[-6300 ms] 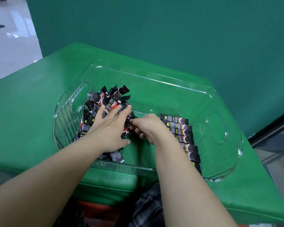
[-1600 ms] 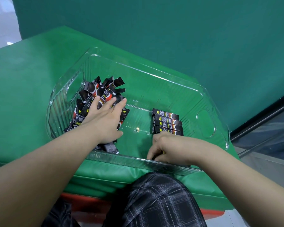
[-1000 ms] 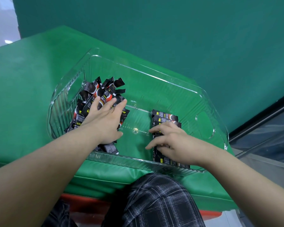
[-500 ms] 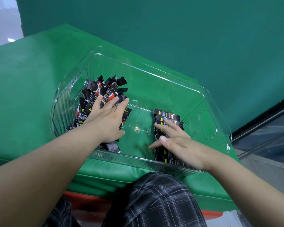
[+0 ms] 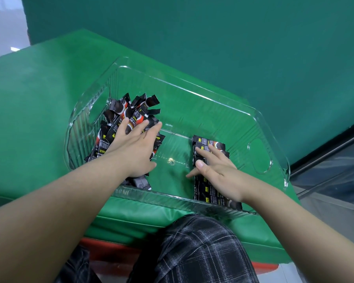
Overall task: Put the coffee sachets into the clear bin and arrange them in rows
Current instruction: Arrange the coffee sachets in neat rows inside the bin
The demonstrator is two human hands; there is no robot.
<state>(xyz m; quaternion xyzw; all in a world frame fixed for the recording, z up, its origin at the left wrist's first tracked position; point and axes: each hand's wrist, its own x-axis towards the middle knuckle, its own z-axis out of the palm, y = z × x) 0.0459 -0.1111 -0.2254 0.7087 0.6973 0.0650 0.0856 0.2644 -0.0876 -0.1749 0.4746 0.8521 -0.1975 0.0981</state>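
We see the clear bin (image 5: 260, 117) sitting on the green desk (image 5: 39, 103), both hands inside it. The left hand (image 5: 131, 152) lies flat on the loose pile of coffee sachets (image 5: 135, 113) at the bin's left end, its fingers (image 5: 151, 131) straight and spread, released rather than grasping. The right hand (image 5: 221, 172) rests palm-down on the neat row of sachets (image 5: 206, 142) right of the bin's middle, its fingers (image 5: 202, 153) extended and pressing the packets flat, nothing pinched. The row runs from the near wall toward the middle. Below the desk edge we catch plaid trousers (image 5: 202, 252)
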